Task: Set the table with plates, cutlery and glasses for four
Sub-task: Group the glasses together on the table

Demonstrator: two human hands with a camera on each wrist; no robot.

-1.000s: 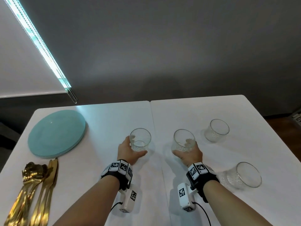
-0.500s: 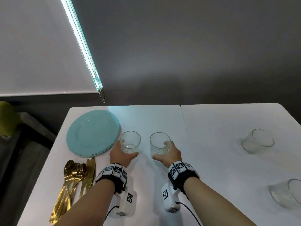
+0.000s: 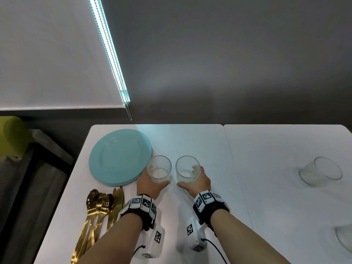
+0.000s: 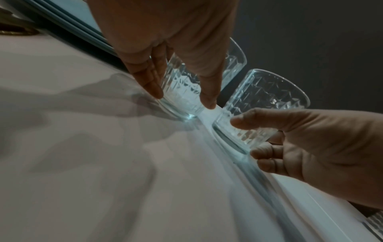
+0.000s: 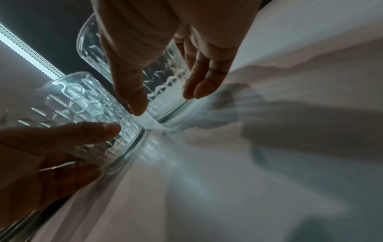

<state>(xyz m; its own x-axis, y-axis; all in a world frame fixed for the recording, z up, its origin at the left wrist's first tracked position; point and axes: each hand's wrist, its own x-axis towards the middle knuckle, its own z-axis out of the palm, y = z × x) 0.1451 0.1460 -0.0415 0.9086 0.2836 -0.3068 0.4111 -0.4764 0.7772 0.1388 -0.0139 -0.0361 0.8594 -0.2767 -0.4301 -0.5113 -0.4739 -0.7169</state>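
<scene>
Two clear patterned glasses stand side by side just right of a stack of teal plates (image 3: 118, 157). My left hand (image 3: 152, 182) grips the left glass (image 3: 159, 170), thumb on its near side and fingers behind. My right hand (image 3: 196, 181) grips the right glass (image 3: 187, 170) the same way. In the left wrist view my left hand (image 4: 182, 98) wraps its glass (image 4: 182, 85), whose base is at the table top. The right wrist view has my right hand (image 5: 167, 101) around its glass (image 5: 163, 81). Whether the bases touch the table I cannot tell.
Gold cutlery (image 3: 99, 216) lies in a bunch near the table's (image 3: 190, 138) left front, below the plates. Two more glasses sit far right, one (image 3: 321, 171) mid-table and one (image 3: 344, 239) at the frame edge. A seam splits the two table halves.
Both hands have moved their glasses leftward across the table, from the middle seam to right beside the plate stack. My view has turned left with them.
</scene>
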